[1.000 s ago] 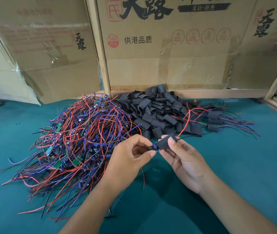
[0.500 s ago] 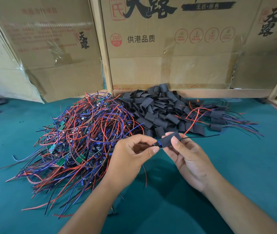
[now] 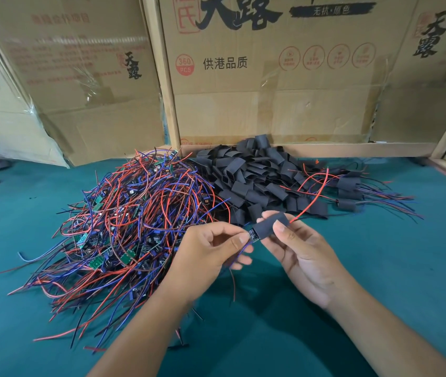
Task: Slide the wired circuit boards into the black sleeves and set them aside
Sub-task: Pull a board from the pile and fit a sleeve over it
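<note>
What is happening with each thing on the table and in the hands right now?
Black sleeve: held up off the table, board partly inside.
Circuit board: one end sticking out of the sleeve.
Red wire: poking out the sleeve's far end.
Left hand: pinching the board's end.
Right hand: gripping the sleeve.
Pile of wired boards: tangled, unsleeved.
Pile of empty sleeves: heaped, loose.
Finished sleeved boards: set aside, lying flat.

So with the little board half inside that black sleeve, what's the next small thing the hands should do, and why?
Probably push the board a bit further in. Its end still pokes out of the black sleeve on the left hand side, where fingertips pinch it, while the right hand holds the sleeve and a red wire already exits the far end.
</note>
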`<state>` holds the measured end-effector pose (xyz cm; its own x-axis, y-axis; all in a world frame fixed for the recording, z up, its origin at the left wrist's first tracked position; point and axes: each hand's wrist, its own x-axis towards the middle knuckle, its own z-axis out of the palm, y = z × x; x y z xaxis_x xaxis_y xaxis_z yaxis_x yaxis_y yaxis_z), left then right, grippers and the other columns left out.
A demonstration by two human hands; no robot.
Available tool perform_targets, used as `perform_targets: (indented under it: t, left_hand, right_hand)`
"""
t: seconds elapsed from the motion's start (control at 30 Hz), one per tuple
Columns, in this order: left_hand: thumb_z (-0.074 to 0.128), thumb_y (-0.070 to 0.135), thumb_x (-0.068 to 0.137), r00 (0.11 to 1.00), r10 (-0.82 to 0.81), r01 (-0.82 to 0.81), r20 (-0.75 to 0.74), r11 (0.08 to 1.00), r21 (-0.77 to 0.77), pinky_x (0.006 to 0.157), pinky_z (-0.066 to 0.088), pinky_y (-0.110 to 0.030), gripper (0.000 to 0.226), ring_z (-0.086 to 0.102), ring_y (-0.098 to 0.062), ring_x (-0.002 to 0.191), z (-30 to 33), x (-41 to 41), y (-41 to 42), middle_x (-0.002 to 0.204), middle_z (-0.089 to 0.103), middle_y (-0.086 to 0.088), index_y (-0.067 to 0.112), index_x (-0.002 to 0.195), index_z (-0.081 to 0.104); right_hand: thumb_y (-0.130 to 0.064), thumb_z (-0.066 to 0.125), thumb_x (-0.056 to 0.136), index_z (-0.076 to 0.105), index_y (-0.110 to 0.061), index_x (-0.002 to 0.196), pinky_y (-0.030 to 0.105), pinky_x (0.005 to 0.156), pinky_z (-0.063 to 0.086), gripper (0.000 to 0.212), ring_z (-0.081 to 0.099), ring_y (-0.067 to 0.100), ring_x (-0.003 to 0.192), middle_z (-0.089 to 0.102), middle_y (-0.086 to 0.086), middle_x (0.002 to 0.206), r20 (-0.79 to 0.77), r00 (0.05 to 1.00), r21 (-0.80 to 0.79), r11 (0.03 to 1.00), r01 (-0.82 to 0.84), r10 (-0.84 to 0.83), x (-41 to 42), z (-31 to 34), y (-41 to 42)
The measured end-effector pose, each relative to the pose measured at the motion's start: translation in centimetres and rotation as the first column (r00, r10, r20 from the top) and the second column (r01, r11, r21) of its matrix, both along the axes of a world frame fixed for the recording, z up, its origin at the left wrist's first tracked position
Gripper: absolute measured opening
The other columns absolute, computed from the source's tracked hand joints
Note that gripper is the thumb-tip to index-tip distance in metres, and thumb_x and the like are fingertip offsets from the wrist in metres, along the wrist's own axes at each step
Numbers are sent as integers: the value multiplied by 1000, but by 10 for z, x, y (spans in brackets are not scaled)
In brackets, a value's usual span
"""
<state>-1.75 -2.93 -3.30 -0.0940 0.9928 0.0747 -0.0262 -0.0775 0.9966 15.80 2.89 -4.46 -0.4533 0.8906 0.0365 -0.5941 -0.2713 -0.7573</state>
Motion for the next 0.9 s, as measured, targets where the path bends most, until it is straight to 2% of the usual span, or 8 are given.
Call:
perform_targets:
  t: [0.17, 0.33, 0.43, 0.57, 0.63, 0.73, 0.83, 0.9]
  left_hand:
    - [75, 24, 79, 989, -85, 103, 118, 983, -152, 53, 50, -23, 19, 64, -18, 57, 3, -2, -3, 81, 73, -17, 7, 86, 74]
    - [74, 20, 80, 986, -64, 86, 154, 986, -141, 45, 44, -21, 11, 56, -16, 47, 4, 5, -4, 71, 69, -13, 16, 71, 72]
    - [68, 11, 90, 986, -46, 71, 158, 986, -151, 42, 38, -22, 26, 48, -14, 43, 0, 7, -2, 67, 65, -11, 19, 66, 69]
    - [70, 12, 88, 982, -48, 73, 180, 988, -134, 39, 34, -20, 17, 44, -12, 41, 1, 7, -2, 66, 64, -11, 14, 72, 68]
    - [70, 11, 88, 985, -36, 56, 167, 991, -118, 39, 35, -21, 19, 45, -13, 41, -1, 7, -1, 67, 65, -12, 15, 69, 70]
    - [69, 6, 90, 997, 12, -7, 75, 998, -62, 39, 37, -21, 19, 47, -13, 41, -3, 10, -1, 65, 66, -11, 11, 72, 69]
    - [69, 7, 90, 998, 59, -59, -8, 998, 7, 40, 38, -21, 16, 48, -13, 42, -5, 13, 0, 64, 67, -9, 10, 75, 68]
    - [69, 10, 91, 997, 80, -80, -20, 997, 23, 40, 38, -21, 16, 48, -13, 43, -6, 15, 0, 64, 67, -7, 9, 75, 68]
  right_hand:
    - [-17, 74, 81, 72, -8, 105, 21, 82, 55, 25, 69, 14, 93, 70, 9, 103, 33, 997, 34, 997, -77, 75, 1, 1, -3]
    - [-32, 95, 60, 75, -11, 102, 23, 85, 55, 51, 69, 18, 95, 70, 10, 103, 49, 991, 92, 987, -130, 126, -1, 1, -7]
    - [-32, 94, 62, 75, -11, 101, 23, 86, 54, 48, 69, 19, 97, 70, 12, 105, 52, 991, 100, 986, -130, 126, -1, 2, -7]
    - [-14, 74, 82, 76, -11, 102, 22, 83, 55, 20, 70, 17, 97, 71, 11, 106, 57, 993, 76, 991, -109, 105, 0, 3, -8]
    - [-8, 67, 82, 77, -9, 102, 21, 78, 56, 22, 71, 17, 95, 72, 12, 107, 71, 994, 45, 995, -84, 81, 0, 2, -7]
    - [-11, 69, 78, 77, -8, 97, 23, 73, 57, 22, 69, 20, 85, 73, 16, 100, 139, 990, 15, 999, -40, 37, -3, 0, -7]
    - [-18, 70, 77, 77, -11, 79, 24, 59, 53, 10, 60, 19, 69, 70, 13, 82, 208, 978, -6, 1000, -7, 8, -6, 0, -9]
    - [-20, 68, 81, 75, -14, 71, 24, 54, 48, 14, 58, 17, 62, 68, 11, 77, 226, 974, -6, 1000, -4, 5, -6, -1, -9]
